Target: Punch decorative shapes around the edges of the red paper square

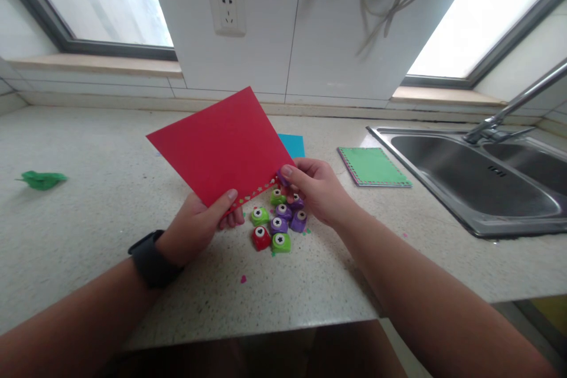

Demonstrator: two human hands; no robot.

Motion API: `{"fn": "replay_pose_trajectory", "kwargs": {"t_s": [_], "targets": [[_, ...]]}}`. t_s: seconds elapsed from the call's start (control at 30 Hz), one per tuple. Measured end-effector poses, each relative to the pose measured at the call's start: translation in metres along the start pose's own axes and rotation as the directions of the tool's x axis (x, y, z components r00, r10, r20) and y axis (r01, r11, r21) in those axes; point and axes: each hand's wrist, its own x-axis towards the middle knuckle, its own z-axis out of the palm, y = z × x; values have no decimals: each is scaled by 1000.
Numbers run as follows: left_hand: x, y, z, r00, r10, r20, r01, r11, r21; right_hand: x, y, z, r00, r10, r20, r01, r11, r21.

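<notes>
My left hand (206,218) grips the near edge of a sheet of red paper (221,147), thumb on top and fingers beneath. The sheet is tilted above the counter, with a row of small punched shapes along its near edge. At the sheet's right corner, my right hand (316,189) pinches a purple craft punch (282,177), partly hidden by the thumb. Below lie several more small craft punches: a red one (261,238), green ones (280,243) and purple ones (279,224), with star or heart marks on their white buttons.
A stack of green paper (375,166) with punched edges lies to the right, near the steel sink (436,171) and faucet (487,127). Blue paper (292,144) shows behind the red sheet. A crumpled green piece (43,179) is at far left. Paper bits dot the counter (199,307).
</notes>
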Motion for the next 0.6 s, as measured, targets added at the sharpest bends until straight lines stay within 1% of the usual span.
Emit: {"fn": "replay_pose_trajectory", "kwargs": {"t_s": [0.27, 0.6], "targets": [[2, -6, -2, 1000, -7, -4, 7, 1000, -10, 0, 0, 2, 1000, 13, -18, -13, 1000, 12], [-1, 3, 0, 1000, 16, 17, -16, 1000, 19, 0, 1, 2, 1000, 9, -17, -9, 1000, 8]]}}
